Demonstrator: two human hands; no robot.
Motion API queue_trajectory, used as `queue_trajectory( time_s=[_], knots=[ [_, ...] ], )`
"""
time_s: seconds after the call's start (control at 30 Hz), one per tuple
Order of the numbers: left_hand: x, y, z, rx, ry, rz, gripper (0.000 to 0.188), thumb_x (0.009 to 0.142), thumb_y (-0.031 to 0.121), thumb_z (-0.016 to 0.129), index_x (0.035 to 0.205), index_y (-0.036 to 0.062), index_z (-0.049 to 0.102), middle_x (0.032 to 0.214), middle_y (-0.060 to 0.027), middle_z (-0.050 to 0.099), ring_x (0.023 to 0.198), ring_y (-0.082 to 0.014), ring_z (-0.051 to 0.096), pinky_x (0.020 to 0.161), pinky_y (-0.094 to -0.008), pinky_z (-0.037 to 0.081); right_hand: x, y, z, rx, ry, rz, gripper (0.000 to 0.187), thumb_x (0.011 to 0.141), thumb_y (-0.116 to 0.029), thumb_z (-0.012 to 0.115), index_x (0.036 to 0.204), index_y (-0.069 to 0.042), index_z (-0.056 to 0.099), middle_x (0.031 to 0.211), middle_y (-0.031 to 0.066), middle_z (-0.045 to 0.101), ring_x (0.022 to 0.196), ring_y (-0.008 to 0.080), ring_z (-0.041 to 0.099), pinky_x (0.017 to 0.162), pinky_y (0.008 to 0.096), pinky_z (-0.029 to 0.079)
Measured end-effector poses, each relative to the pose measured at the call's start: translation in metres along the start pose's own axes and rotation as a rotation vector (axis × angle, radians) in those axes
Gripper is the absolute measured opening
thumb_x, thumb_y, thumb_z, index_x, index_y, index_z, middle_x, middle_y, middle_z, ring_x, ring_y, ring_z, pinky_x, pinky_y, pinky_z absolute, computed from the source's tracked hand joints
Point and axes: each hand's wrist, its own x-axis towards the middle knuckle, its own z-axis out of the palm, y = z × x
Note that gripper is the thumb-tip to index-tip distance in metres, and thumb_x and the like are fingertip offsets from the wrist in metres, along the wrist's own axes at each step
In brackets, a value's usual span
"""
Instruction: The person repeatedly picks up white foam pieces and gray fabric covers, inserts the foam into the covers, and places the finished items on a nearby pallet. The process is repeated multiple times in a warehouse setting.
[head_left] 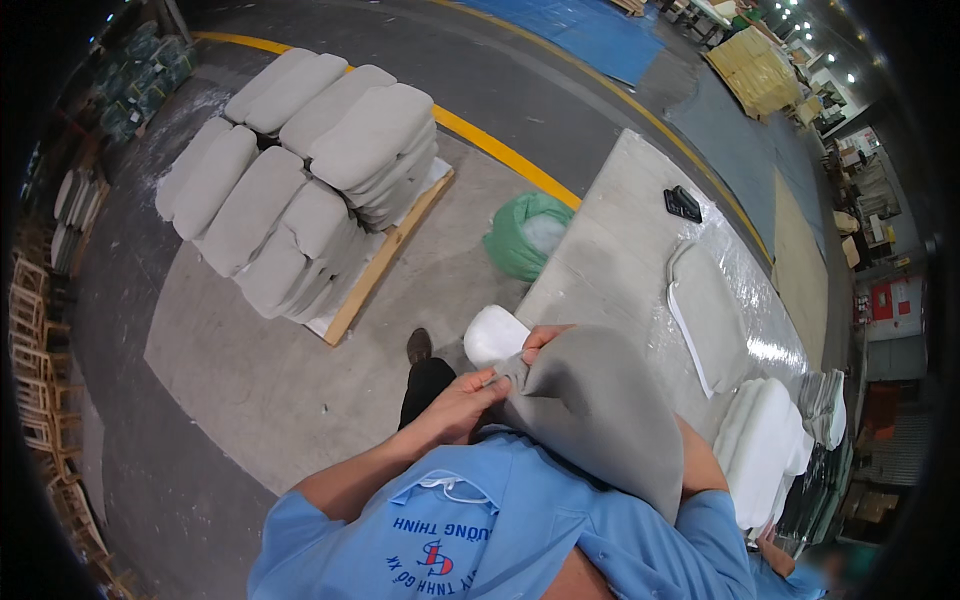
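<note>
A grey fabric cushion cover [605,395] lies bunched against my chest and over my right forearm. My left hand [470,402] is closed on the gathered edge of the cover, fingertips pinching the cloth. Close by, my right hand [540,342] curls over the same edge, its fingers partly hidden by the fabric. A white padded cushion insert [494,336] shows just beyond my hands; whether it touches the cover cannot be made out. On the wrapped worktable [610,235] to the right lies a flat grey cushion cover with a white edge [708,315].
Stacks of grey cushions [300,160] fill a wooden pallet [390,255] at the left. A green bag [520,240] stands beside the table. A black device [683,204] rests on the table. White inserts [760,440] are piled at the right, near another person's hand [775,553].
</note>
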Motion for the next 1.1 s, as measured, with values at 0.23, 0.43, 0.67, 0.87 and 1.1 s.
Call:
queue_trajectory(
  time_s=[0.23,0.43,0.67,0.87,1.1],
  knots=[
    [0.011,-0.019,-0.032,0.029,0.156,0.1,0.034,0.112,0.024,0.048,0.135,0.0022,0.062,0.128,-0.0041,0.07,0.12,-0.0154,0.062,0.108,-0.0339,0.046,0.03,0.024,0.006,0.044,-0.104,-0.109,0.017,0.1,-0.023,0.068,0.101,-0.007,0.069,0.09,0.0011,0.065,0.085,0.0085,0.059,0.076,0.0256,0.048],
    [0.041,-0.029,-0.047,-0.132,0.174,0.157,0.03,0.113,0.027,0.048,0.127,0.0065,0.065,0.118,-0.0049,0.072,0.107,-0.0133,0.065,0.098,-0.0319,0.05,0.047,0.031,-0.003,0.067,-0.127,-0.175,0.015,0.1,-0.021,0.067,0.104,-0.007,0.067,0.094,0.0027,0.065,0.087,0.0102,0.061,0.077,0.0266,0.051],
    [0.091,-0.035,-0.071,-0.147,0.011,0.336,0.029,0.113,0.035,0.047,0.114,0.0121,0.066,0.097,0.0023,0.072,0.081,-0.0072,0.064,0.073,-0.0274,0.053,0.068,0.017,-0.022,0.132,-0.153,-0.19,0.014,0.1,-0.018,0.066,0.108,-0.006,0.065,0.098,0.0045,0.065,0.088,0.0123,0.064,0.077,0.0278,0.053],
    [0.109,-0.032,-0.065,0.105,0.326,0.323,0.032,0.114,0.038,0.044,0.114,0.0135,0.065,0.096,0.004,0.07,0.08,-0.0073,0.062,0.074,-0.0288,0.053,0.098,0.051,-0.047,0.149,-0.22,-0.307,0.017,0.096,-0.013,0.068,0.11,-0.006,0.065,0.102,0.0062,0.066,0.094,0.0169,0.066,0.083,0.0326,0.056],
    [0.13,-0.042,-0.099,0.278,0.365,0.251,0.022,0.112,0.023,0.048,0.124,0.0114,0.061,0.104,-0.0021,0.068,0.086,-0.0104,0.063,0.077,-0.0291,0.054,0.116,0.048,-0.048,0.1,-0.231,-0.286,0.025,0.096,-0.018,0.069,0.118,-0.006,0.065,0.106,0.0084,0.067,0.098,0.02,0.067,0.086,0.0355,0.056]
  ],
)
